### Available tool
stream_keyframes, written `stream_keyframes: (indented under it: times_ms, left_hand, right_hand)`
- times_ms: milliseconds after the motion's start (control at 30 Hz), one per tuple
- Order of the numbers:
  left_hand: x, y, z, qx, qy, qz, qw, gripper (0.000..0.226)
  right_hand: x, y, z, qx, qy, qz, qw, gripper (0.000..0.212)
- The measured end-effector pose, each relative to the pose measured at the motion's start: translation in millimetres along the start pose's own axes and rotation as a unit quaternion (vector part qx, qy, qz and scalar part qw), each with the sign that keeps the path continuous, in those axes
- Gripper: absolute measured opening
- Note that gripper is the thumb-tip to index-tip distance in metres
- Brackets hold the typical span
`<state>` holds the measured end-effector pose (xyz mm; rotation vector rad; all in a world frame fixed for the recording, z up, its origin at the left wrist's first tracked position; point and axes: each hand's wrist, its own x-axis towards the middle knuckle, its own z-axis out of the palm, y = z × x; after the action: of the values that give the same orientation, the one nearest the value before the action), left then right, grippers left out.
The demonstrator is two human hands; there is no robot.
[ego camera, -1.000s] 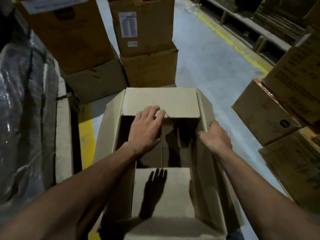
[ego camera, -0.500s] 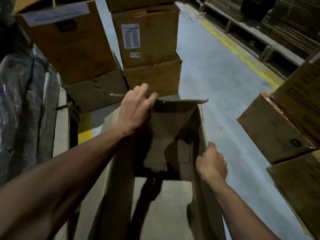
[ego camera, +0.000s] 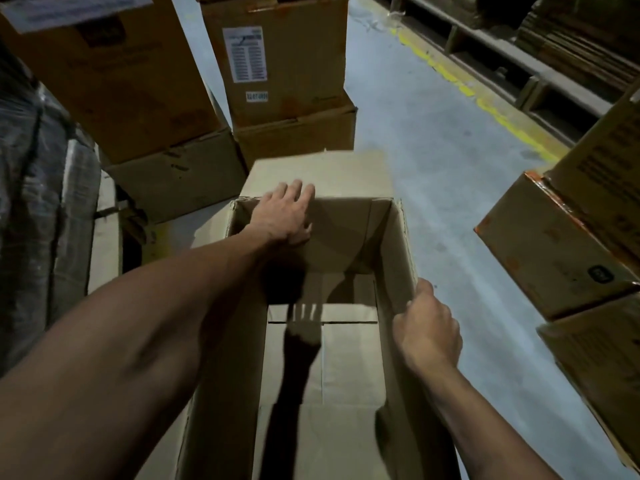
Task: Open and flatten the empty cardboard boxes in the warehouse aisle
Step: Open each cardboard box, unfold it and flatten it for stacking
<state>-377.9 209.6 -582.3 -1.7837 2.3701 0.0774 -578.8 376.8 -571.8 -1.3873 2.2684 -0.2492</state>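
Head view: open cardboard box [ego camera: 325, 368] on aisle floor [ego camera: 433, 168]. Left hand [ego camera: 284, 216], fingers straight, pressing far flap [ego camera: 322, 174] outward; right hand [ego camera: 427, 332] gripping right wall. Opening step; next, probably collapsing walls flat.

open box [ego camera: 349, 368] near end cut off by bottom edge, label [ego camera: 245, 54] print too small to read, right hand [ego camera: 427, 332] fingertips hidden behind box wall
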Motion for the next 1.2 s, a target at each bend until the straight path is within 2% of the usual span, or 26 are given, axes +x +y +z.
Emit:
stream_keyframes:
  times_ms: [167, 300, 400, 467, 600, 700, 833, 1000, 1100, 1200]
  left_hand:
    - [13.1, 12.6, -2.5, -0.059, -0.059, -0.051, 0.995, 0.071]
    - [11.7, 8.8, -18.0, -0.08, -0.106, -0.046, 0.99, 0.07]
    - [-17.4, 3.6, -13.5, -0.077, -0.047, -0.06, 0.994, 0.071]
    - [-53.6, 0.4, -6.3, -0.099, -0.002, -0.113, 0.989, 0.071]
    - [-132.1, -8.9, 11.0, -0.181, 0.016, -0.227, 0.957, 0.075]
    - [-177.3, -9.0, 25.7, -0.239, -0.029, -0.293, 0.925, 0.07]
    - [-221.7, -0.1, 43.0, -0.221, -0.062, -0.366, 0.902, 0.042]
    - [-233.5, 4.8, 46.0, -0.295, -0.051, -0.358, 0.884, 0.02]
    - [-236.5, 1.9, 37.5, -0.328, -0.028, -0.354, 0.875, 0.017]
    - [-238.5, -3.1, 22.3, -0.34, -0.006, -0.346, 0.874, 0.016]
  right_hand:
    - [5.4, 0.5, -0.1, 0.001, -0.005, 0.008, 1.0, 0.046]
    - [5.2, 1.5, -3.6, 0.003, -0.024, 0.005, 1.0, 0.045]
    - [6.1, 10.1, -7.9, -0.011, -0.04, -0.006, 0.999, 0.034]
    - [4.9, 17.9, -9.3, -0.02, -0.05, -0.004, 0.999, 0.026]
    - [-5.9, 30.2, -7.9, -0.05, -0.068, 0.008, 0.996, 0.021]
    - [-17.3, 35.9, -11.5, -0.063, -0.085, 0.021, 0.994, 0.019]
    - [-31.3, 44.8, -14.7, -0.061, -0.086, 0.045, 0.993, 0.016]
    - [-48.0, 47.4, -11.7, -0.028, -0.093, 0.035, 0.995, 0.015]
    - [-52.3, 45.8, -19.7, 0.015, -0.088, 0.02, 0.996, 0.022]
    - [-55.7, 38.7, -39.1, 0.031, -0.078, 0.012, 0.996, 0.017]
